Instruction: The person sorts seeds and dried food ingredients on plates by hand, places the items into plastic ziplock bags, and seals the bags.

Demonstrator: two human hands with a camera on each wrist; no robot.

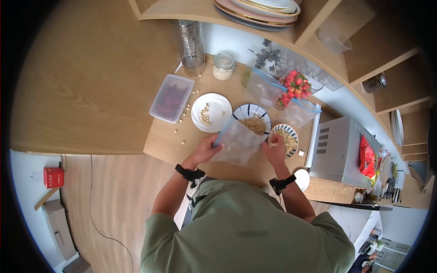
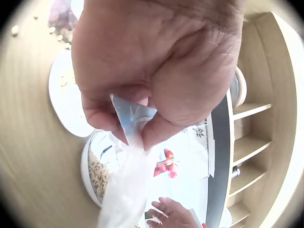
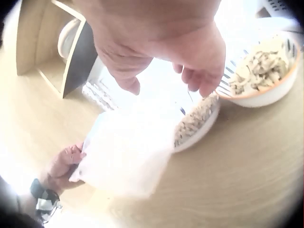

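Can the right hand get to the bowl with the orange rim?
Probably yes. The right hand is right beside the orange-rimmed bowl, and nothing sits between them. The left hand pinches the plastic bag, which hangs off to the other side.

Translucent plastic bag [image 1: 236, 143], matt wooden counter [image 1: 168, 139]

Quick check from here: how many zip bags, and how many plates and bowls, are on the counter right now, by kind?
Zip bags: 3, one held, two standing
White plate: 1
Patterned bowls: 2
Total: 6
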